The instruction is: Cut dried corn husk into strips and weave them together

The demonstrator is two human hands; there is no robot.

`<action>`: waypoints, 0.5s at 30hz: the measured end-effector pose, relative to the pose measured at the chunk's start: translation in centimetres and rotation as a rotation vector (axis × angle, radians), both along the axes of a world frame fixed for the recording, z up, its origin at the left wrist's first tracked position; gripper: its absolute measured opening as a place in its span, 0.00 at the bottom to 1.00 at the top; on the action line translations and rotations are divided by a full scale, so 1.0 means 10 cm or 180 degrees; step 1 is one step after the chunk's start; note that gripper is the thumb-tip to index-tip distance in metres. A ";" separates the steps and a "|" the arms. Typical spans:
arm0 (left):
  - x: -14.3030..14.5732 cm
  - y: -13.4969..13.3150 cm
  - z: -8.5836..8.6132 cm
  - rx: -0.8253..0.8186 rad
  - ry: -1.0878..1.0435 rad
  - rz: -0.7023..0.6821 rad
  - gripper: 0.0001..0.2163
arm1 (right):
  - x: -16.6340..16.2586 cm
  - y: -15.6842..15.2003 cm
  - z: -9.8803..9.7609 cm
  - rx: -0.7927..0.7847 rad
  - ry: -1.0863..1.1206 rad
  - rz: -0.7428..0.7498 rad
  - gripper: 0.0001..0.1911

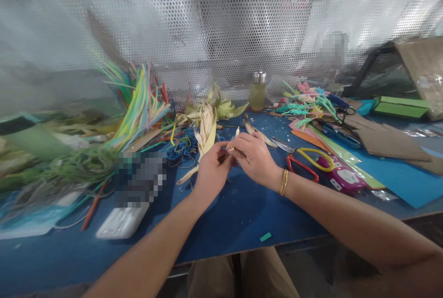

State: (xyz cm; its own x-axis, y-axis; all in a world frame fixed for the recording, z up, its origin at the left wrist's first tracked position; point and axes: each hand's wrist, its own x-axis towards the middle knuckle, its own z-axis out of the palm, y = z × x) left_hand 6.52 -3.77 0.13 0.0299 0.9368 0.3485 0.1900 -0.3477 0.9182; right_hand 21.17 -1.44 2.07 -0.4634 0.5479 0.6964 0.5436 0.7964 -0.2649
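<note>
In the head view my left hand (212, 169) and my right hand (256, 157) meet over the middle of the blue table. Fingers of both are pinched together around a small pale strip of corn husk (237, 131), whose tip sticks up above the knuckles. My fingers hide most of it. Just beyond my left hand lies a bundle of dried corn husks (206, 125), with greener husk (230, 110) behind. To the right of my right hand rest scissors (292, 149) with yellow and red handles. My right wrist wears a gold bracelet (284, 182).
Pipe cleaners (138, 99) and tangled green cord (85, 162) crowd the left, beside a white-ended, partly pixelated object (121, 219). A lidded bottle (258, 92) stands against the perforated metal panel (228, 21). Rightward lie a magenta case (346, 175), coloured paper (404, 175) and cardboard (387, 143).
</note>
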 end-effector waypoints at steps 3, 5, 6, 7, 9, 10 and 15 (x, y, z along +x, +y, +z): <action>0.06 0.02 0.01 -0.0477 -0.0961 -0.0437 0.08 | 0.01 0.00 0.02 -0.0098 0.0064 0.0032 0.08; 0.08 0.03 0.04 -0.0810 -0.1404 -0.0525 0.09 | 0.02 0.00 0.04 -0.0155 0.0129 0.0011 0.07; 0.08 0.03 0.06 -0.0947 -0.1522 -0.0506 0.09 | 0.02 0.01 0.04 -0.0195 0.0198 -0.0018 0.06; 0.09 0.03 0.07 -0.1046 -0.1562 -0.0459 0.09 | 0.02 0.02 0.04 -0.0251 0.0287 -0.0047 0.05; 0.09 0.02 0.08 -0.1113 -0.1457 -0.0356 0.07 | 0.02 0.06 0.01 -0.0429 0.0537 -0.0086 0.05; 0.10 0.01 0.07 -0.1105 -0.1343 -0.0318 0.06 | 0.02 0.09 -0.01 -0.0562 0.0684 -0.0091 0.05; 0.09 0.02 0.01 -0.0859 -0.0805 -0.0145 0.04 | 0.00 0.23 -0.04 -0.1287 0.0890 -0.0005 0.05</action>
